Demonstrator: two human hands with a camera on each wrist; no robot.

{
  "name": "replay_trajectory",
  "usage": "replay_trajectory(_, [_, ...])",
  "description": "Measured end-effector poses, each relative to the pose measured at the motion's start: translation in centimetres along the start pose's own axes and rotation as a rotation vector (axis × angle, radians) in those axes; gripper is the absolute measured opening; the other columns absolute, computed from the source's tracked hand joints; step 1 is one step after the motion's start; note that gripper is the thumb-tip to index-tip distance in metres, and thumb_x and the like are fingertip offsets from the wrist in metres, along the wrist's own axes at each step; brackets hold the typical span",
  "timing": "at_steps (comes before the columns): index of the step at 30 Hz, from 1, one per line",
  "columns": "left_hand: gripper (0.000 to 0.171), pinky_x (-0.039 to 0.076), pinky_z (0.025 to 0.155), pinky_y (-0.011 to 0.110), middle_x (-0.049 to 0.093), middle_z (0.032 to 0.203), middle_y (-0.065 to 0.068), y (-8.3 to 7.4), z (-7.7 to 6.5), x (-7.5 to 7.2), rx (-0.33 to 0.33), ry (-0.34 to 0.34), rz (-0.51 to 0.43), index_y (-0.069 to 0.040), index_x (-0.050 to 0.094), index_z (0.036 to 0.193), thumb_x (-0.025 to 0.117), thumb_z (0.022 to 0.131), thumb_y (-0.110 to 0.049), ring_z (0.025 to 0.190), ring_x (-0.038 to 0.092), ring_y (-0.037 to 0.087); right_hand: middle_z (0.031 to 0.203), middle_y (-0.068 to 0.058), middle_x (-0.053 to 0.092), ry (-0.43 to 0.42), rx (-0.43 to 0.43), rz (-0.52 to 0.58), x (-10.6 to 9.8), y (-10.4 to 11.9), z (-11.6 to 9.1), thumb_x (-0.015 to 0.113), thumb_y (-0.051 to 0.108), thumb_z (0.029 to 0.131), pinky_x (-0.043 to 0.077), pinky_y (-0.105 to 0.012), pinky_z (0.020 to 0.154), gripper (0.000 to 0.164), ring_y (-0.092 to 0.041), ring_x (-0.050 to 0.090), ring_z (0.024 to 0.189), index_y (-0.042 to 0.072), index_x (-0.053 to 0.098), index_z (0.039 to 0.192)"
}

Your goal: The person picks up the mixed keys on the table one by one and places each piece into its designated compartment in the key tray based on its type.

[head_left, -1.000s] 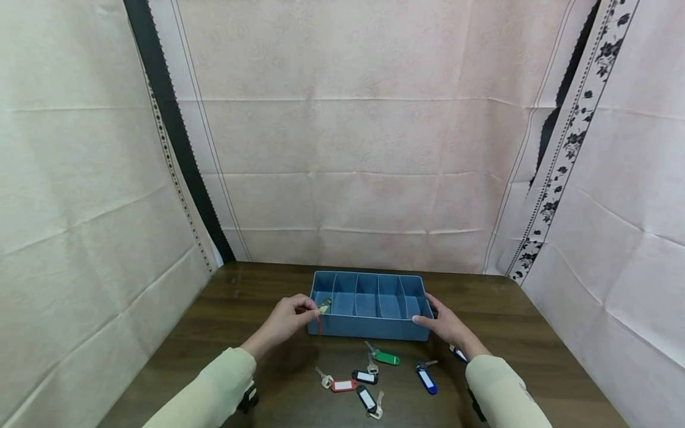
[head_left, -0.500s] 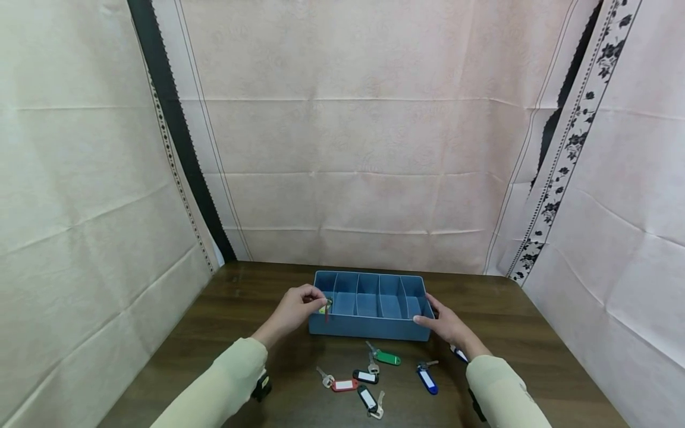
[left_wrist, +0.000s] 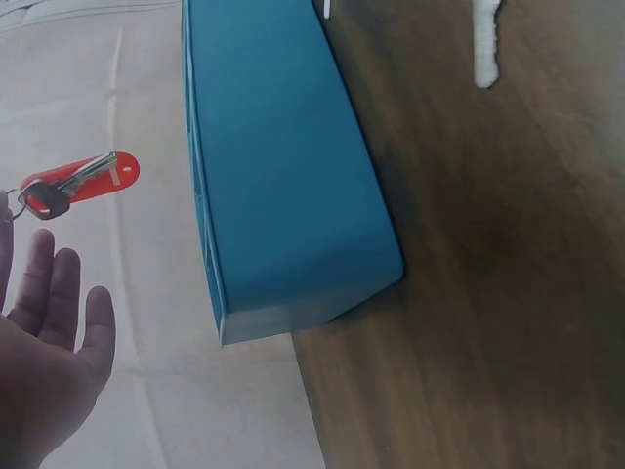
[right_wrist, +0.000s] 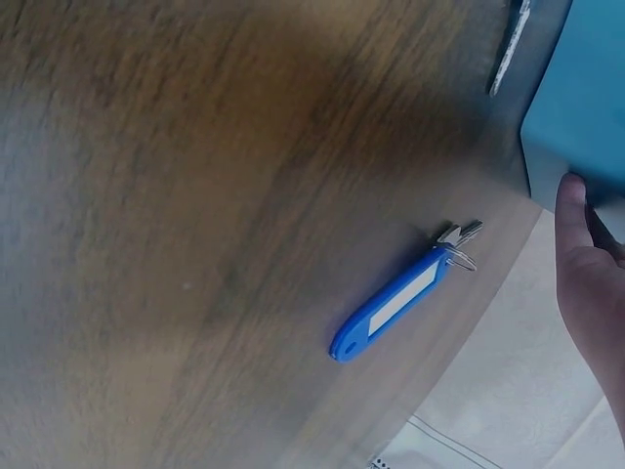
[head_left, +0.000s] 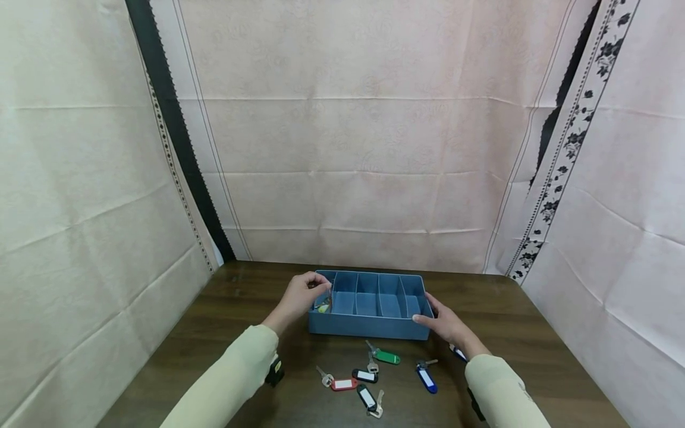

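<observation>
Low in the head view, the right hand (head_left: 448, 324) grips the box (head_left: 369, 326) by its right end. At left in the left-wrist view, a red tag (left_wrist: 98, 189) dangles from the pinching left hand (left_wrist: 49, 347); centrally in the right-wrist view lies a blue tag (right_wrist: 391, 305).

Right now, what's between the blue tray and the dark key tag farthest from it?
Between that tag and the blue tray, the head view shows a green tag, another dark tag and two keys.

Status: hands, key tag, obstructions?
Left hand holds red key tag at blue box's left end. Right hand grips right end. Possible obstruction: yellow-green tag inside.
</observation>
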State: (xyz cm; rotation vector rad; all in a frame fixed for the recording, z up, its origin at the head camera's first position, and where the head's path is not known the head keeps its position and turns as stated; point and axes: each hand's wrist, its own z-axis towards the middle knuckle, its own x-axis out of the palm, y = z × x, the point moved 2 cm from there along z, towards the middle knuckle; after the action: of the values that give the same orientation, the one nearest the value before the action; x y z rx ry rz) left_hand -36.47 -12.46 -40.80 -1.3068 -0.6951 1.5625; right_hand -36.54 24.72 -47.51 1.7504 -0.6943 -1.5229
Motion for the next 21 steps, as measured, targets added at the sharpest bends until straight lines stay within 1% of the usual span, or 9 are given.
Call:
replay_trajectory(3, [0.012, 0.05, 0.077, 0.034, 0.067, 0.098, -0.001, -0.1, 0.6, 0.2, 0.001, -0.006, 0.001, -0.012, 0.072, 0.097, 0.066, 0.097, -0.023, 0.089, 0.058, 0.019, 0.161, -0.025, 0.016, -0.002, 0.001, 0.007, 0.0, -0.1, 0.1, 0.064, 0.058, 0.089, 0.023, -0.068, 0.108, 0.098, -0.051, 0.015, 0.144, 0.011, 0.014, 0.159])
replay_trajectory(7, [0.013, 0.052, 0.081, 0.036, 0.068, 0.1, 0.0, -0.3, 1.2, 0.5, 0.002, -0.012, -0.017, -0.012, 0.072, 0.098, 0.066, 0.097, -0.023, 0.091, 0.059, 0.019, 0.16, -0.025, 0.017, -0.004, 0.002, 0.007, 0.0, -0.1, 0.1, 0.065, 0.058, 0.089, 0.023, -0.068, 0.108, 0.098, -0.051, 0.016, 0.144, 0.011, 0.015, 0.159])
replay_trajectory(11, [0.013, 0.052, 0.085, 0.038, 0.068, 0.1, 0.0, -0.5, 1.9, 0.9, -0.02, -0.035, -0.033, -0.014, 0.072, 0.098, 0.067, 0.097, -0.025, 0.094, 0.059, 0.02, 0.161, -0.025, 0.017, -0.006, 0.015, 0.009, 0.0, -0.2, -0.1, 0.065, 0.058, 0.089, 0.023, -0.068, 0.108, 0.097, -0.05, 0.016, 0.144, 0.012, 0.015, 0.159])
replay_trajectory(14, [0.016, 0.051, 0.087, 0.039, 0.067, 0.1, 0.001, -0.5, 2.6, 1.2, -0.025, -0.054, -0.051, -0.012, 0.072, 0.1, 0.067, 0.097, -0.026, 0.096, 0.058, 0.021, 0.161, -0.025, 0.017, -0.009, 0.018, 0.011, -0.1, -0.2, -0.1, 0.065, 0.059, 0.089, 0.023, -0.069, 0.107, 0.098, -0.051, 0.015, 0.144, 0.012, 0.015, 0.159])
replay_trajectory(18, [0.018, 0.05, 0.086, 0.039, 0.067, 0.101, 0.001, -0.5, 3.4, 1.6, -0.022, -0.069, -0.044, -0.011, 0.072, 0.101, 0.066, 0.097, -0.028, 0.096, 0.058, 0.021, 0.161, -0.025, 0.017, -0.006, 0.016, 0.017, -0.1, -0.3, 0.0, 0.065, 0.06, 0.088, 0.023, -0.068, 0.108, 0.099, -0.051, 0.015, 0.144, 0.012, 0.015, 0.159])
replay_trajectory(21, [0.017, 0.05, 0.084, 0.039, 0.068, 0.101, 0.001, -0.5, 3.8, 1.9, -0.025, -0.072, -0.029, -0.013, 0.072, 0.1, 0.067, 0.097, -0.03, 0.095, 0.058, 0.021, 0.16, -0.025, 0.017, -0.004, 0.01, 0.017, 0.0, -0.2, 0.1, 0.065, 0.06, 0.088, 0.023, -0.069, 0.108, 0.099, -0.051, 0.015, 0.144, 0.012, 0.015, 0.159])
